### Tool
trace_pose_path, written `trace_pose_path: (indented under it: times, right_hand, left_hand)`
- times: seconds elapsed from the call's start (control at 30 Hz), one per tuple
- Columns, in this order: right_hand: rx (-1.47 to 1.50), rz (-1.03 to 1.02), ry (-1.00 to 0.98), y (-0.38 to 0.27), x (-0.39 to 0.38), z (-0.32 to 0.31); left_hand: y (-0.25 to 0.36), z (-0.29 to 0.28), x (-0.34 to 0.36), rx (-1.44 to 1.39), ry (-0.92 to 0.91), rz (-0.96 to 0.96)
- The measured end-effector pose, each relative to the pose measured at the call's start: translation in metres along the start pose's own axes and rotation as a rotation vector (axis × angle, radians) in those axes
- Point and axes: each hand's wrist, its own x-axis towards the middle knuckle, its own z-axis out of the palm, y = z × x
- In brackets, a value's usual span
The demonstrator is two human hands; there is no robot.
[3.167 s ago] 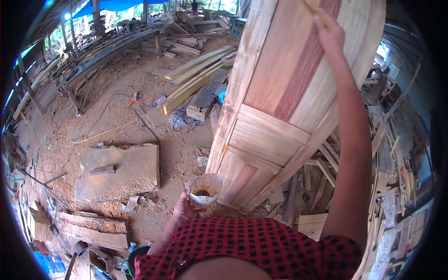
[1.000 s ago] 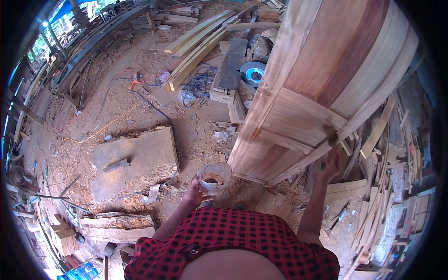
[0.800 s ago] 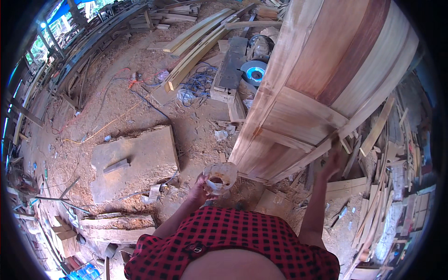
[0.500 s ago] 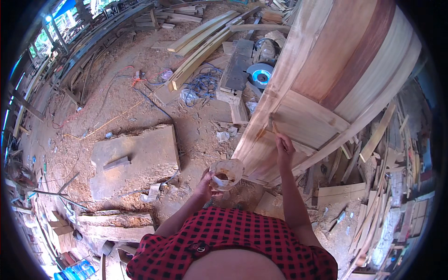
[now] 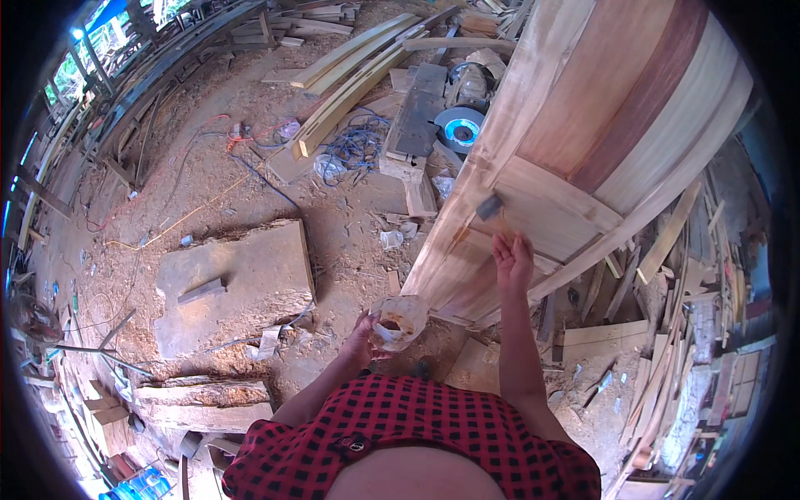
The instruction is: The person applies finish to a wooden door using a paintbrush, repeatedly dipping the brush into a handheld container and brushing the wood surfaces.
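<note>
My right hand (image 5: pixel 513 260) is closed round the handle of a paintbrush (image 5: pixel 490 207). The brush's wide dark head shows just over the left frame of a wooden door (image 5: pixel 575 196); whether the bristles touch the wood I cannot tell. The door stands tilted, with pale and reddish-brown boards above a cross rail and a smaller panel below. My left hand (image 5: pixel 361 337) grips a cloudy plastic container (image 5: pixel 403 321) by its side, low and left of the door's bottom end. Brown stains mark the container's inside.
A bench grinder wheel (image 5: pixel 460 130) stands close to the door's left edge. A thick slab (image 5: pixel 233 287) with a small wood block lies to the left. Tangled blue cord (image 5: pixel 354 150) and long planks (image 5: pixel 358 83) lie farther off. Offcuts (image 5: pixel 608 337) are heaped at the right.
My right hand has turned the paintbrush, so its wide dark side now shows instead of a narrow edge. The left hand keeps hold of the container, and the whole view has shifted slightly.
</note>
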Motion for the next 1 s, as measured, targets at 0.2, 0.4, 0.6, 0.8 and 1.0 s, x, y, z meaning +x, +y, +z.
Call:
trace_pose_path:
  times: [0.2,0.4,0.6,0.8,1.0]
  right_hand:
    - [-0.074,0.229,0.329,0.056,-0.034,-0.097]
    - [-0.216,0.152,0.403,0.035,-0.003,-0.044]
    - [-0.081,-0.145,0.297,-0.066,0.008,0.029]
    - [0.093,-0.258,0.164,-0.086,0.005,-0.011]
    - [0.059,-0.146,0.217,-0.018,-0.006,-0.100]
  left_hand:
    - [-0.001,-0.014,-0.001,-0.009,0.032,-0.016]
    - [0.000,-0.015,-0.006,0.017,-0.013,-0.030]
    - [0.002,-0.017,-0.015,-0.044,-0.057,-0.004]
    - [0.007,-0.014,-0.018,0.015,-0.086,-0.015]
    - [0.006,-0.018,-0.005,0.081,-0.104,-0.101]
